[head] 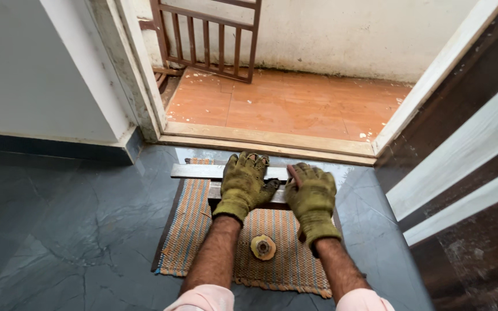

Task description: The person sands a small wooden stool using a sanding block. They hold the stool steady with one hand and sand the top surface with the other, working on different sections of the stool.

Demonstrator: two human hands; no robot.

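Both my hands wear olive-green work gloves. My left hand (243, 183) lies flat, fingers spread, on top of two long grey metal bars (194, 171) that rest crosswise on a striped woven mat (188, 230). My right hand (312, 197) presses on the same bars just to the right and seems to pinch a thin reddish pencil-like stick at its thumb. A small round disc (263, 247) with a dark centre lies on the mat between my forearms, touching neither hand.
The mat sits on a dark grey tiled floor (59, 230) before a wooden door threshold (260, 138). Beyond it is an orange tiled landing (295, 103) with a brown barred gate (208, 37). A dark open door (468, 173) stands at the right, a white wall at the left.
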